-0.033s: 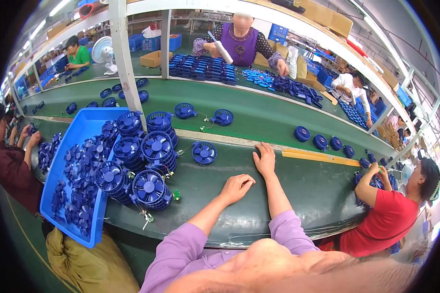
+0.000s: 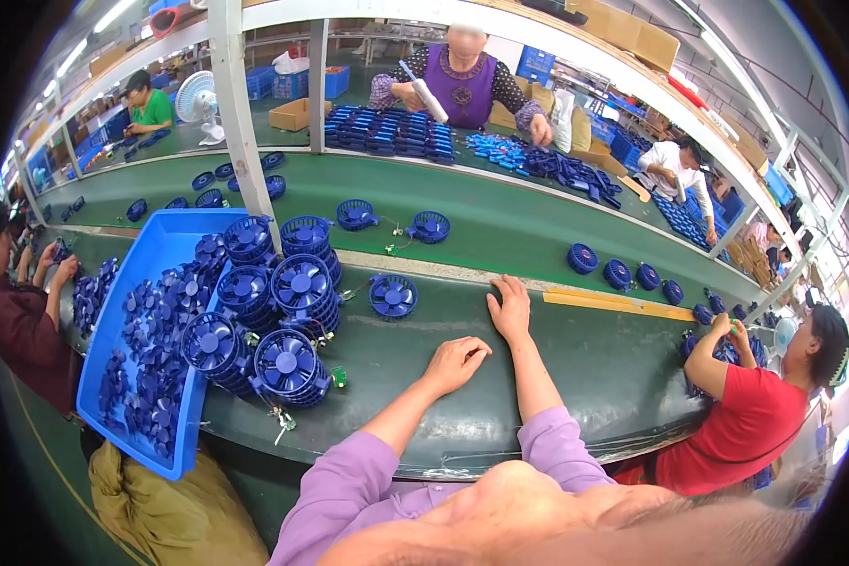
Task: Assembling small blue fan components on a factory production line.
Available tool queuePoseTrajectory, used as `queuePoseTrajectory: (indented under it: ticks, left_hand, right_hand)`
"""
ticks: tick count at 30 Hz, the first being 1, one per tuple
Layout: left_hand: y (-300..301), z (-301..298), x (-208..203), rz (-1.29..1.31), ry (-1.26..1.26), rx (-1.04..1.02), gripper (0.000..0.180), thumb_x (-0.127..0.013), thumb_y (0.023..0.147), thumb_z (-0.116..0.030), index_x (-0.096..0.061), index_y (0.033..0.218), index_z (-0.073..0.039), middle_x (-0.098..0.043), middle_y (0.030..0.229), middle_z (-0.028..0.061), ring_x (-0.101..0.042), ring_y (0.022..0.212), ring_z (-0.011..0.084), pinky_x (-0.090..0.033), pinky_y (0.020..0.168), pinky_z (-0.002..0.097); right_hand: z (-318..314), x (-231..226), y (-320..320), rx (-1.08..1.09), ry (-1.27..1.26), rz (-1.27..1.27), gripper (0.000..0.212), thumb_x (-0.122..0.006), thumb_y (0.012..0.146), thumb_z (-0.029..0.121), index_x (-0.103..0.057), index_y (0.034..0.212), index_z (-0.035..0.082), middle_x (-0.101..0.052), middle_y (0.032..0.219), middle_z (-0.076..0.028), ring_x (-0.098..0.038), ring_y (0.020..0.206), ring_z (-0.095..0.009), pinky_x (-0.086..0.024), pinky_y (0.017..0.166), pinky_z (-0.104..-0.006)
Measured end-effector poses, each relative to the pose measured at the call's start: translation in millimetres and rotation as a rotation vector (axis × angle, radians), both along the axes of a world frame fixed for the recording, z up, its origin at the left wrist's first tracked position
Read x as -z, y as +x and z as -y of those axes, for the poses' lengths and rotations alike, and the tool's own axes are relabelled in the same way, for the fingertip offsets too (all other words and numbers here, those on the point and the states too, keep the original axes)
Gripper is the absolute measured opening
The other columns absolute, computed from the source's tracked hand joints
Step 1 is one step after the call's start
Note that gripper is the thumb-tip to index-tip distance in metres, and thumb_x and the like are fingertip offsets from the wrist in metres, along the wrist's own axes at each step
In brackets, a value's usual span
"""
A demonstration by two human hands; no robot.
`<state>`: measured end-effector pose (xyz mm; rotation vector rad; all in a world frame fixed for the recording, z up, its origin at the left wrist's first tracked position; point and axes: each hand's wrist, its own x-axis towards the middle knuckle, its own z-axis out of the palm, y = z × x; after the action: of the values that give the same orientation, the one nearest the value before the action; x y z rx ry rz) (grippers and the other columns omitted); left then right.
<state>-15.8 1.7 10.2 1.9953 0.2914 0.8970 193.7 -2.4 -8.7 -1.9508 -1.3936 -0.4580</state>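
Observation:
My left hand (image 2: 458, 363) rests on the dark green worktop (image 2: 575, 377), its fingers curled together and no object showing in them. Beyond it and slightly right, my right hand (image 2: 509, 309) lies flat with fingers stretched toward the worktop's far edge, holding nothing. The thing nearest to both is a single round blue fan head (image 2: 392, 296), lying left of my hands and touched by neither. Further left stand several stacks of caged blue fan heads (image 2: 292, 366), some with small wires and a green circuit board (image 2: 339, 377) hanging out.
A blue tray (image 2: 187, 443) of loose fan blades (image 2: 156, 344) stands left of the stacks. Behind the worktop runs a green conveyor belt (image 2: 500, 247) carrying spaced fan heads (image 2: 430, 226). A yellow strip (image 2: 623, 304) lies along the edge. A red-sleeved co-worker (image 2: 740, 415) sits at right.

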Motion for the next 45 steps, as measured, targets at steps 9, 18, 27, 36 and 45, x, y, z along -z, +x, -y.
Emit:
queuePoseTrajectory:
  ticks: [9, 18, 27, 36, 45]
  left_hand:
    - [-0.2, -1.0, -3.3, -0.045, -0.021, -0.010, 0.013, -0.058, 0.089, -0.012, -0.067, 0.094, -0.004, -0.068, 0.087, 0.0088, -0.064, 0.068, 0.0194, -0.049, 0.062, 0.0302]
    - [0.1, 0.3, -1.3, -0.069, -0.024, 0.005, 0.013, -0.058, 0.089, -0.011, -0.067, 0.094, -0.003, -0.068, 0.089, 0.0088, -0.065, 0.072, 0.0201, -0.051, 0.064, 0.0304]
    - [-2.1, 0.4, -1.2, -0.039, -0.011, 0.008, 0.012, -0.057, 0.089, -0.011, -0.066, 0.093, -0.004, -0.066, 0.088, 0.0097, -0.064, 0.071, 0.0225, -0.051, 0.065, 0.0326]
    - [3.8, 0.6, 5.7, -0.020, 0.077, -0.018, 0.011, -0.057, 0.089, -0.011, -0.066, 0.091, -0.004, -0.066, 0.086, 0.0097, -0.064, 0.072, 0.0237, -0.050, 0.065, 0.0336]
    - [0.5, 4.4, 10.1, -0.019, 0.009, -0.038, 0.013, -0.056, 0.089, -0.016, -0.065, 0.090, -0.006, -0.066, 0.089, 0.0108, -0.064, 0.083, 0.0316, -0.051, 0.073, 0.0413]
  right_hand:
    - [-2.4, -0.7, 2.0, -0.012, 0.026, -0.009, 0.036, -0.071, 0.076, 0.017, -0.065, 0.110, 0.009, -0.057, 0.125, -0.015, -0.049, 0.119, -0.035, -0.038, 0.101, -0.0451]
    - [1.4, -2.8, -0.1, -0.009, -0.001, -0.023, 0.036, -0.069, 0.078, 0.017, -0.064, 0.113, 0.008, -0.056, 0.127, -0.016, -0.049, 0.121, -0.035, -0.037, 0.103, -0.0445]
    - [-0.7, 2.1, 2.1, -0.010, 0.003, 0.006, 0.038, -0.070, 0.077, 0.018, -0.064, 0.113, 0.009, -0.056, 0.127, -0.016, -0.049, 0.119, -0.035, -0.038, 0.101, -0.0456]
    - [-45.6, -16.4, 11.0, -0.087, -0.038, -0.212, 0.050, -0.070, 0.080, 0.022, -0.055, 0.127, 0.010, -0.045, 0.135, -0.027, -0.043, 0.126, -0.041, -0.035, 0.105, -0.0469]
    - [-153.1, -30.6, 32.8, 0.069, -0.304, -0.219, 0.079, -0.074, 0.070, 0.057, -0.051, 0.134, 0.018, -0.038, 0.141, -0.030, -0.040, 0.128, -0.045, -0.036, 0.104, -0.0537]
